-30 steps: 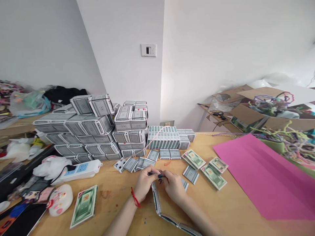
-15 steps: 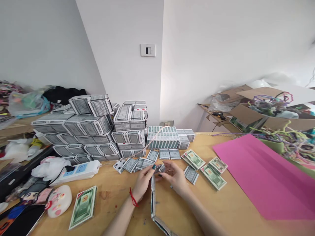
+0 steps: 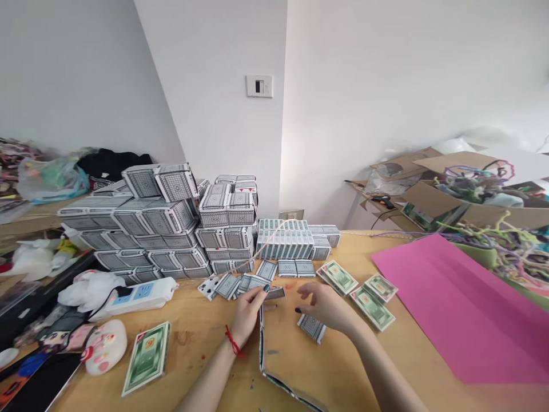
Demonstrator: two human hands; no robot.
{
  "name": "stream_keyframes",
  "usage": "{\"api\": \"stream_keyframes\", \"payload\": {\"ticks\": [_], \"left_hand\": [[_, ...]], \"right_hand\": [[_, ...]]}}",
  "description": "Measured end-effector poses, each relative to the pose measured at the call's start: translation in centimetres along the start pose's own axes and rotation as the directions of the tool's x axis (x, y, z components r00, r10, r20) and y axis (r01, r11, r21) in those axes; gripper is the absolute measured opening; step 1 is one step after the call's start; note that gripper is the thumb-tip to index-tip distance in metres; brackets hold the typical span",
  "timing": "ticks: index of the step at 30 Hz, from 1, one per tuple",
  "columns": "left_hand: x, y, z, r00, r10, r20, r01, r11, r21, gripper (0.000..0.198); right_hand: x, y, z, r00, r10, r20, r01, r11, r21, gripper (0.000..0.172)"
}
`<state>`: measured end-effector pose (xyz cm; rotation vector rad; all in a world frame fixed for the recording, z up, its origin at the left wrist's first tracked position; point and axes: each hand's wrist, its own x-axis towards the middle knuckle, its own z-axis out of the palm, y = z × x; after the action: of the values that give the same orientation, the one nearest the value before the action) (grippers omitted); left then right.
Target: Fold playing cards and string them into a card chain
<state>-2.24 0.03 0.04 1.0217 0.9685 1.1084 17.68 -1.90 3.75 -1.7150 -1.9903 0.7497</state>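
Note:
My left hand, with dark green nails and a red string on the wrist, pinches one end of a long jointed strip of folded playing cards. From there the strip runs down toward the bottom edge and bends to the right. A patterned card piece sticks out past my left fingertips. To the right, my right hand hovers with fingers curved and apart, holding nothing visible. Partly beneath it lies a folded card. More loose folded cards are spread behind my left hand.
Stacks of card-covered blocks rise at the back left, beside a row of card boxes. Green card packs lie right, near a pink sheet. A power strip and another green pack are left.
My right hand has come away from the strip's end and moved right, its fingers opening. My left hand keeps its hold, shifted slightly left. The folded card under my right hand is now more exposed.

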Motion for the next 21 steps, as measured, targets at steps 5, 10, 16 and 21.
{"api": "stream_keyframes", "payload": {"ticks": [5, 10, 16, 21], "left_hand": [[0.0, 0.1, 0.2, 1.0, -0.015, 0.0, 0.015, 0.999, 0.031, 0.025], [-0.2, 0.3, 0.4, 1.0, 0.0, 0.012, -0.001, 0.998, 0.064, 0.027], [0.0, 0.0, 0.2, 0.996, 0.025, -0.08, -0.021, 0.999, 0.043, 0.028], [0.3, -0.2, -0.1, 0.991, 0.041, -0.131, -0.033, 0.998, 0.06, 0.029]], "right_hand": [[-1.1, -0.3, 0.8, 0.977, 0.202, 0.074, -0.154, 0.895, -0.419, 0.055], [-0.6, -0.7, 1.8, 0.975, 0.218, 0.051, -0.178, 0.894, -0.412, 0.043], [0.1, 0.5, 0.7, 0.995, 0.102, 0.014, -0.103, 0.986, 0.133, 0.013], [0.6, 1.5, 0.7, 0.975, 0.108, 0.194, -0.193, 0.845, 0.499, 0.01]]}}
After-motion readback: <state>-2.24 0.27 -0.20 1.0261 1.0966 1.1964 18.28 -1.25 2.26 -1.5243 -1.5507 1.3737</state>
